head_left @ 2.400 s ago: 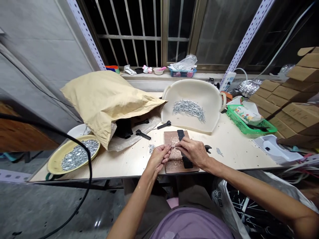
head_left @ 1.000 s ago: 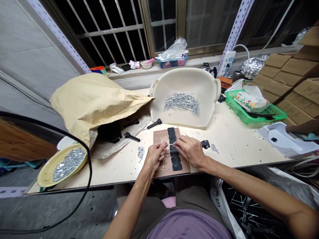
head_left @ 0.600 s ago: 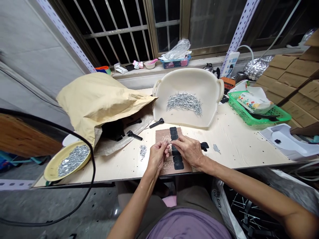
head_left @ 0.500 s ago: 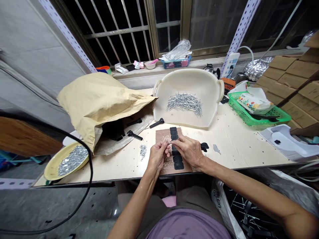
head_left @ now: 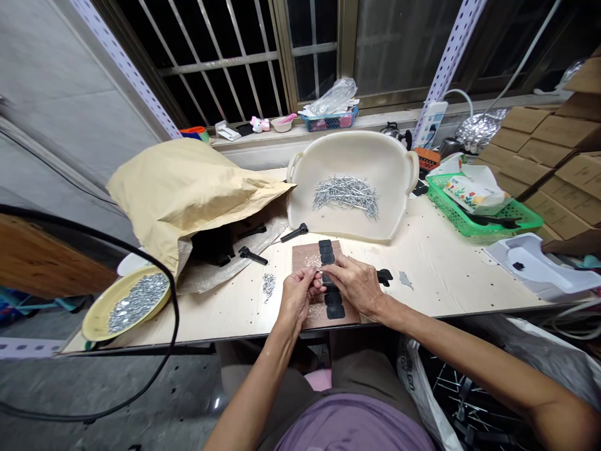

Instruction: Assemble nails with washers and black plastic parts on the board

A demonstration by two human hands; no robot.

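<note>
My left hand [head_left: 299, 289] and my right hand [head_left: 355, 285] meet fingertip to fingertip above a brown board [head_left: 304, 254]. Both are closed in a pinch, and what lies between the fingertips is too small to name. Below them a column of flat black pieces [head_left: 334, 304] runs down the board, partly hidden by my right hand. A black part [head_left: 385, 275] pokes out beyond the right hand's knuckles. Left of my left hand lies a small heap of tiny metal pieces [head_left: 269, 285]. Black plastic handles [head_left: 253, 255] rest farther off near the bag.
A whitish basin [head_left: 305, 213] holds thin metal pins [head_left: 347, 195]. At left are an open paper bag [head_left: 188, 181] with black parts inside and a yellow bowl [head_left: 94, 322] of metal pieces. A green basket [head_left: 483, 235] and cardboard boxes [head_left: 554, 163] stand right. A black cable [head_left: 174, 313] hangs at left.
Both hands keep their pinch at nearly the same spot, with only a slight shift of the fingers. The whole view has moved a little.
</note>
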